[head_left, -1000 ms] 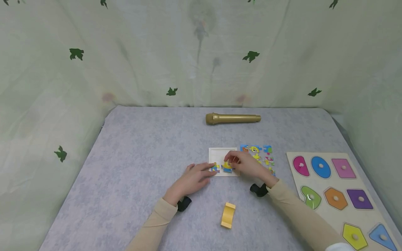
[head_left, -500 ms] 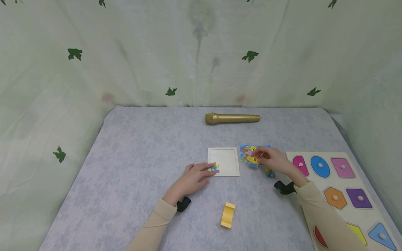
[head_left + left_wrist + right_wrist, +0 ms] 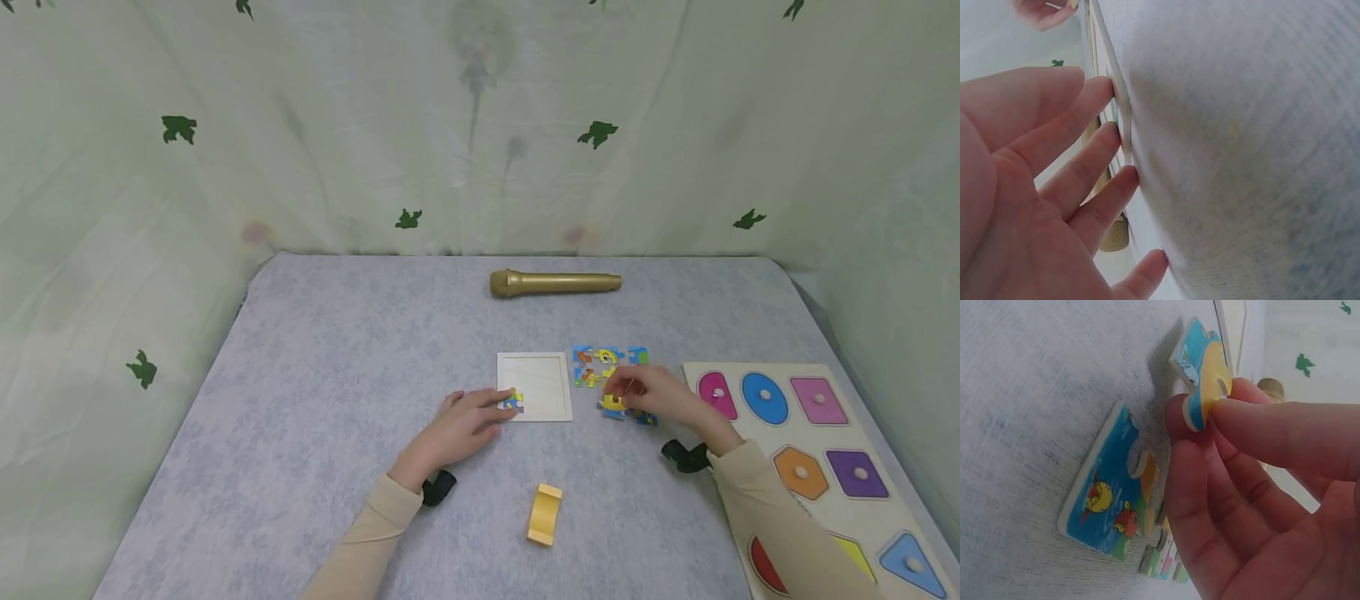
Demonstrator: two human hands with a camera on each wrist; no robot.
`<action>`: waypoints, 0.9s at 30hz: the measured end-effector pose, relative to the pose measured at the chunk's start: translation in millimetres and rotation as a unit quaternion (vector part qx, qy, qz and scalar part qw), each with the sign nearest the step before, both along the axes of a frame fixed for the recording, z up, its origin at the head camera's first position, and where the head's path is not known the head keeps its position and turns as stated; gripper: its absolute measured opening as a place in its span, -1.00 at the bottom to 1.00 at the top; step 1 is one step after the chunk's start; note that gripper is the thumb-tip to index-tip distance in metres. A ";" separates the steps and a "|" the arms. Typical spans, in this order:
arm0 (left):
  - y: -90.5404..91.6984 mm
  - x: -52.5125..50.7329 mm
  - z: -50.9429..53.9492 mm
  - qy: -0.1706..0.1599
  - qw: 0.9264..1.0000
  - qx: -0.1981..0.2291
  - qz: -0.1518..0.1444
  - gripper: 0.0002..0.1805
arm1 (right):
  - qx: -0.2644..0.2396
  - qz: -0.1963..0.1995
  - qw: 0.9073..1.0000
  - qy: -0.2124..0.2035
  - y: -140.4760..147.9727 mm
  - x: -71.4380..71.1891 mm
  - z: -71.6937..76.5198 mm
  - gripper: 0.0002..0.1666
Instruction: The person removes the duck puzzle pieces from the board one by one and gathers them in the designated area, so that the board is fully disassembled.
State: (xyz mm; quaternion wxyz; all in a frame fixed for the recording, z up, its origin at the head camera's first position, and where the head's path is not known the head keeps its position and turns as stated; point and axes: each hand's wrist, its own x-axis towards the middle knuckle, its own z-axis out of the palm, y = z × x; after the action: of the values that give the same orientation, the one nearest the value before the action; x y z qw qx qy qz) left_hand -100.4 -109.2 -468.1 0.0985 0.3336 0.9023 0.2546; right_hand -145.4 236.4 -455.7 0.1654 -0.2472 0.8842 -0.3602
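My right hand (image 3: 667, 398) pinches a blue-and-yellow jigsaw piece (image 3: 1197, 369) between thumb and fingers, just above the table among the loose pieces. A blue corner jigsaw piece (image 3: 1107, 497) with fish on it lies below that hand in the right wrist view. Several more jigsaw pieces (image 3: 585, 356) lie right of a square white puzzle tray (image 3: 538, 375). At the tray's lower left corner, my left hand (image 3: 462, 429) rests with extended fingers on the rim and on a jigsaw piece (image 3: 516, 402) inside it. The left fingertips (image 3: 1110, 128) touch the tray edge and table.
A gold toy microphone (image 3: 555, 283) lies behind the tray. A curved yellow block (image 3: 544, 515) stands nearer the person. On the right is a wooden shape board (image 3: 757, 437) with knobbed coloured shapes, partly under the right forearm.
My right hand has moved right, away from the tray, carrying the blue-and-yellow jigsaw piece out of it, then slightly nearer the person beside the loose pieces. The left hand stays in place.
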 end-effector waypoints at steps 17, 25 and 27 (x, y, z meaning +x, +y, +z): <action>-4.8 0.3 -1.8 0.007 1.000 0.012 -0.020 -0.61 | 0.031 -0.025 0.998 0.046 -10.5 6.6 4.4 -0.84; -16.9 2.3 0.2 -0.008 1.000 -0.005 0.002 -0.62 | -0.009 0.012 0.999 0.046 -40.8 2.0 8.8 -0.85; -19.9 2.7 1.2 -0.013 1.000 -0.005 0.004 -0.62 | -0.023 0.027 0.999 0.036 -53.2 1.0 7.5 -0.83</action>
State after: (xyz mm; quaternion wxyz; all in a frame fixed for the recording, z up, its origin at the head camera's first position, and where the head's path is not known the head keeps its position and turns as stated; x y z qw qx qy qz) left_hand -97.7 -129.2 -466.9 0.1111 0.3262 0.9034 0.2551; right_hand -144.4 183.2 -448.3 0.1372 -0.2878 0.8741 -0.3664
